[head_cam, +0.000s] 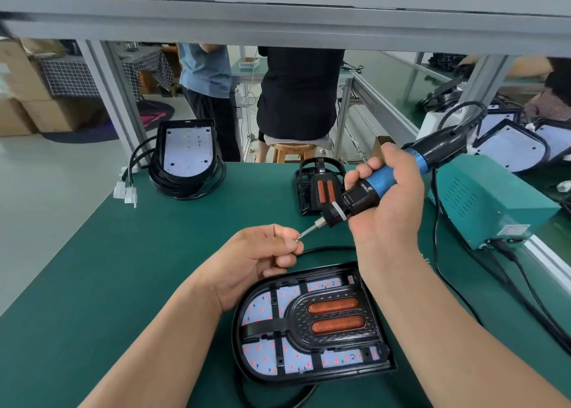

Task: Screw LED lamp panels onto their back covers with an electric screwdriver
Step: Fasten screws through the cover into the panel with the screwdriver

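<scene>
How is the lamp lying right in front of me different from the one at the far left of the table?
The near lamp has a black grille with two orange elements over its white panel; the far lamp shows a bare white panel. The far lamp has black cable coiled around it; the near lamp's cable trails loose. Both have black rounded housings and white boards dotted red.

Matt green mat (129, 271), glossy black plastic lamp housing (247, 318), smooth metal screwdriver bit (309, 230), wooden stool (292, 151).
</scene>
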`<move>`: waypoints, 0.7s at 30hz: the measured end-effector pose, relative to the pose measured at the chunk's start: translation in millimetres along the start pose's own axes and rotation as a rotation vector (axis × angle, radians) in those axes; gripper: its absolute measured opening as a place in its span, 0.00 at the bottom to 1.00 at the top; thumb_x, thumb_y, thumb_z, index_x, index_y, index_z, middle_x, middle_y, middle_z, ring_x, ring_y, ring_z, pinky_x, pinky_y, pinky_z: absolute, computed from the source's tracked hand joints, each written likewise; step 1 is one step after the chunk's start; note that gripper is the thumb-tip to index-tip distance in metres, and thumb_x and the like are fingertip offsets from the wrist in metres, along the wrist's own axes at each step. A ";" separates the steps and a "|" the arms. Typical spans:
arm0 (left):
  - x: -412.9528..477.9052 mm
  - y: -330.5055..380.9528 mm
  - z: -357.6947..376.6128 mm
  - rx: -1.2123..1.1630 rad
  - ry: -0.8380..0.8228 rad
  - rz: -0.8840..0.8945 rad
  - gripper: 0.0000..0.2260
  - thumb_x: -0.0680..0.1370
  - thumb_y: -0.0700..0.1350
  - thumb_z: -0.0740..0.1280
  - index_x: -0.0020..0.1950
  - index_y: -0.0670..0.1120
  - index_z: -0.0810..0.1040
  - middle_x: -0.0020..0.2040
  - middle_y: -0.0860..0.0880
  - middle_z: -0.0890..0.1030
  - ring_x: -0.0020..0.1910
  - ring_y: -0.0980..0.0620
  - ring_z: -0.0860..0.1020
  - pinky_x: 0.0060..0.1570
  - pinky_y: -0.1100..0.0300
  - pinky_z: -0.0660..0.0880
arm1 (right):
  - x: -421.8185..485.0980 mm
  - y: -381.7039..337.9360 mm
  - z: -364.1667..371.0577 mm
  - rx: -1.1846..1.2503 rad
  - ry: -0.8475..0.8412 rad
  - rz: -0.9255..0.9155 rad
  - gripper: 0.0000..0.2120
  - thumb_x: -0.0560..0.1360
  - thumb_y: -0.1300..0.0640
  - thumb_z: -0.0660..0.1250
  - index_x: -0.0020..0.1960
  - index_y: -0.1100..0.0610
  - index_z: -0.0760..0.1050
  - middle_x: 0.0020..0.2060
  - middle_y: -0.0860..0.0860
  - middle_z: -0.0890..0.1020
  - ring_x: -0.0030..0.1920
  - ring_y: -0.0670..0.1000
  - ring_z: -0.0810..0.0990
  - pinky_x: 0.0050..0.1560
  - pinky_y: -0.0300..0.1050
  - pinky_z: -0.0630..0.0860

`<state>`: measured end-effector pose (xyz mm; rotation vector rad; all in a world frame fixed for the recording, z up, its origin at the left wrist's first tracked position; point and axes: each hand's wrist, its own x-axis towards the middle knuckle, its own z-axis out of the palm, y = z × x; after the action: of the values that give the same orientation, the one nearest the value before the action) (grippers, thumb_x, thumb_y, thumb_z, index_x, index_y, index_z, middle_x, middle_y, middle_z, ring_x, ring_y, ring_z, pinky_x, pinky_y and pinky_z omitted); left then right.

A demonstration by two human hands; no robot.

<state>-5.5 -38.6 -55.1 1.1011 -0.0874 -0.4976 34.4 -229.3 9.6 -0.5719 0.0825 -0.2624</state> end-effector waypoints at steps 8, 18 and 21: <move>1.2 0.4 -1.4 0.005 -0.014 0.011 0.05 0.75 0.35 0.72 0.49 0.41 0.80 0.45 0.43 0.81 0.33 0.55 0.73 0.28 0.67 0.65 | 2.3 2.2 -1.6 -0.001 -0.001 -0.003 0.05 0.80 0.59 0.72 0.52 0.56 0.76 0.36 0.49 0.77 0.32 0.48 0.76 0.37 0.43 0.80; 1.5 0.2 -1.0 0.016 0.008 0.013 0.07 0.74 0.33 0.73 0.49 0.40 0.79 0.42 0.42 0.82 0.32 0.55 0.73 0.28 0.67 0.67 | 1.0 4.9 -2.4 -0.042 -0.037 -0.030 0.05 0.81 0.59 0.71 0.55 0.56 0.76 0.36 0.49 0.76 0.33 0.48 0.76 0.40 0.44 0.80; 2.7 -0.6 -1.0 0.028 0.035 0.029 0.07 0.72 0.33 0.74 0.47 0.41 0.81 0.40 0.41 0.80 0.32 0.54 0.72 0.28 0.67 0.67 | 0.0 5.6 -1.6 -0.121 -0.024 -0.062 0.05 0.80 0.60 0.71 0.53 0.57 0.75 0.36 0.49 0.76 0.33 0.48 0.76 0.39 0.44 0.80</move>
<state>-3.0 -39.2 -56.6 1.1343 -0.0797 -0.4519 35.4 -225.6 5.2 -0.6985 0.0581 -0.3123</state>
